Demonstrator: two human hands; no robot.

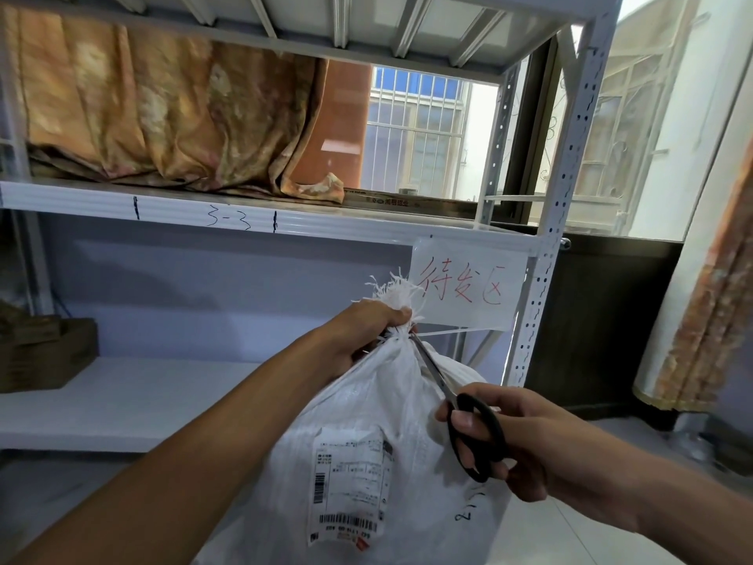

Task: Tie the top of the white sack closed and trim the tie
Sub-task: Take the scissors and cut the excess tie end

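Observation:
A white woven sack [366,405] stands upright in front of me, with a shipping label [350,487] on its side. My left hand [366,332] is clenched around the sack's gathered neck, and frayed white fibres stick out above the fist. A thin white tie [442,331] runs out to the right from the neck. My right hand [509,446] holds black-handled scissors [476,434]. Their metal blades point up and left, with the tips at the neck beside the tie.
A white metal shelving unit [542,246] stands right behind the sack, with a paper sign [464,287] in red writing on its beam. Orange cloth [163,116] lies on the upper shelf. A woven basket [45,352] sits at the left of the lower shelf. A window is behind.

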